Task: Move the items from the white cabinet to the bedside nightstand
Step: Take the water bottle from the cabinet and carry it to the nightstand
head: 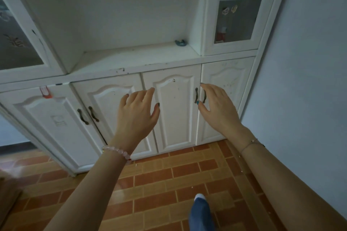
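**Floor** (169,184), 6 o'clock: brick-pattern tiles in orange and red-brown, glossy, with pale joints. One foot (201,208) stands on it, in blue trousers with a white toe.

**Left hand** (138,112), 8 o'clock of centre: empty, fingers spread and relaxed, raised before the lower doors. There is a pale pink bead bracelet (117,151) at the wrist.

**Right hand** (217,107), 4 o'clock of centre: empty, fingers straight, thumb just beside a pair of dark curved handles (196,95). Whether it touches them cannot be told. A thin chain bracelet (249,144) circles the wrist.

**White cabinet** (131,65): painted wood, matt, chipped and scuffed along the ledge. The lower doors have raised arched panels. A red tag (45,92) hangs at 9 o'clock.

**Blue item** (180,42), 12 o'clock: small, low and rounded, with a glossy look. It sits alone at the back right of the open shelf, well apart from both hands. Its exact kind is too small to tell.

**Glass door** (238,15), 1 o'clock: framed pane, shut, with small coloured things blurred behind it. A second pane (16,43) is at 10 o'clock.

**Handling note:** the step appears to be reaching for something to carry. The blue item is the only one in the open, so one hand should lift above the ledge and pinch it from the sides, as a smooth, small body may slip. The things behind glass need a door opened first. The nightstand is not in view.
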A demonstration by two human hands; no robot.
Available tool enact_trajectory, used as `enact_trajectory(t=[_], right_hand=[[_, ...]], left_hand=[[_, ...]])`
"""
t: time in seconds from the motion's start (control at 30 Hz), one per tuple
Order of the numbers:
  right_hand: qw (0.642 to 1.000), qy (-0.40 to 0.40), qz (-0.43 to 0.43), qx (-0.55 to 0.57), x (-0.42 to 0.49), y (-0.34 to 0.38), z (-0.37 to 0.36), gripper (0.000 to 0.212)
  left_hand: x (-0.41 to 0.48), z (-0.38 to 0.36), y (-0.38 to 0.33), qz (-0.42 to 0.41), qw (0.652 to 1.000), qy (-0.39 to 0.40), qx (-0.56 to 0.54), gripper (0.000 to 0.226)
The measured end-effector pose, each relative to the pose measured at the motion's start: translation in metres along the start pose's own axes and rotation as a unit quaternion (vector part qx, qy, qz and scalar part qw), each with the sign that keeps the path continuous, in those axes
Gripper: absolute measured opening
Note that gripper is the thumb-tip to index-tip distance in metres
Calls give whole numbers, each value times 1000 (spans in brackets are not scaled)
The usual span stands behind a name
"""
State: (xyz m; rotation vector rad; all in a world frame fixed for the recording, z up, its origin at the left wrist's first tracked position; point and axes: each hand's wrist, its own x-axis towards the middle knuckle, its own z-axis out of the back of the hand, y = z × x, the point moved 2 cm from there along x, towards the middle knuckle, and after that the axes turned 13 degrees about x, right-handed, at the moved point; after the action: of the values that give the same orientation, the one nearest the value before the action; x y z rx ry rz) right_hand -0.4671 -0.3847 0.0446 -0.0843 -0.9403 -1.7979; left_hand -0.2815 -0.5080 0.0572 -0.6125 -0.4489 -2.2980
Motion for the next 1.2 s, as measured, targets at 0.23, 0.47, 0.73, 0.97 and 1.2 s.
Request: enact_trajectory(t=[0.23,0.47,0.73,0.97,1.2], right_hand=[[1000,2,8,23,106,-74,-21,52],[997,-52,46,26,250,-144,-6,56],[990,-92,100,-37,377,-196,22,58],[979,-73,134,-139,443,-217,40,51],[930,-121,225,-264,503,-197,100,49]], left_hand=[[114,-69,-24,-12,1000,-14,10,46],[281,-117,-52,-23,998,-63,3,50],[389,-159,-69,-18,994,-104,-11,47],[444,-175,-76,-34,993,-112,-16,47],[475,-173,-73,-64,989,-127,-30,49]])
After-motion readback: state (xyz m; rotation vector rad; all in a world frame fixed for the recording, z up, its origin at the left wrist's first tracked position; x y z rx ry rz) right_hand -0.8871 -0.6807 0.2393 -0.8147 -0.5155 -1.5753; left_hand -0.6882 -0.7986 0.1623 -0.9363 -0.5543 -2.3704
